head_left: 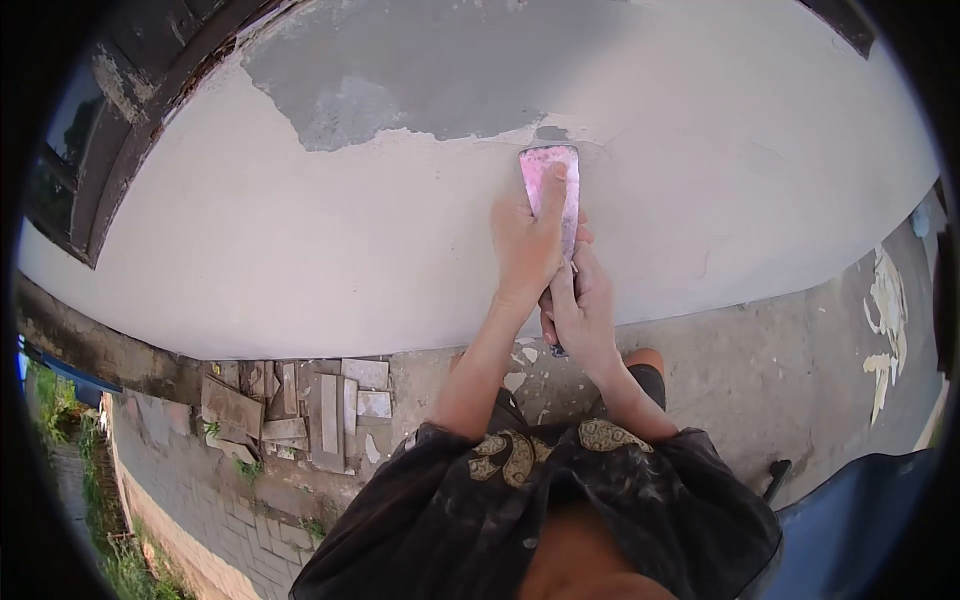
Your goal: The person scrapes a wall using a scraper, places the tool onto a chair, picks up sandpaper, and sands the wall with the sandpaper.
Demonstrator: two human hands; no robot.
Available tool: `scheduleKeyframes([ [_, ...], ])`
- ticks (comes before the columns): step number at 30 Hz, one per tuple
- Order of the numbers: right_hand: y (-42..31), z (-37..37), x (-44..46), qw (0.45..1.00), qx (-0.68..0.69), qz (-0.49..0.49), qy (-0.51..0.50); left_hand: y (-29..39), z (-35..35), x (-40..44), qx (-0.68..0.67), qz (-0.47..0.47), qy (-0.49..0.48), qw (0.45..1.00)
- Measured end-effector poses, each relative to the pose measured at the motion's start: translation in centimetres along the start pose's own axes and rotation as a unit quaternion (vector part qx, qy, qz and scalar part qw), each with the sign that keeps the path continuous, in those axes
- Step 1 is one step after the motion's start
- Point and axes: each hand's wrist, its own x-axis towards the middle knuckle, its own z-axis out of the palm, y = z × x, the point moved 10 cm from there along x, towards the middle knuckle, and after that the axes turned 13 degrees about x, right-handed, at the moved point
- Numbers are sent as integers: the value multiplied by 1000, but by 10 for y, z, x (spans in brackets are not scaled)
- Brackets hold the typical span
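A scraper with a broad, pinkish, shiny blade points up the wall in front of me. Its blade edge is at the white paint layer, just below a small bare grey spot. My left hand is closed around the blade's lower part, thumb laid along its face. Lower down, my right hand grips the dark handle, which is mostly hidden by fingers. Above the blade, a large grey patch shows where the paint is gone, with a ragged lower border.
Broken tiles and boards lie on the ground at the wall's foot, left of me. Peeled paint pieces are on the floor at right. A dark window frame stands at upper left, and a blue object at lower right.
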Motion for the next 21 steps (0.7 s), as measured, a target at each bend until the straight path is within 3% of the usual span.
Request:
scheduleKeyframes([
  [5,2,4,9,1000,14,19,-16,10,-4,7,6,44,1,999],
  [11,5,8,11,996,59,69,-21,15,-7,8,0,25,19,1000],
  [14,10,11,14,996,83,41,-8,21,-13,9,64,58,14,996],
  [17,3,6,7,998,25,47,-14,13,-7,4,36,42,17,998],
  [21,-5,11,11,998,47,37,-8,23,-7,8,38,60,22,997],
])
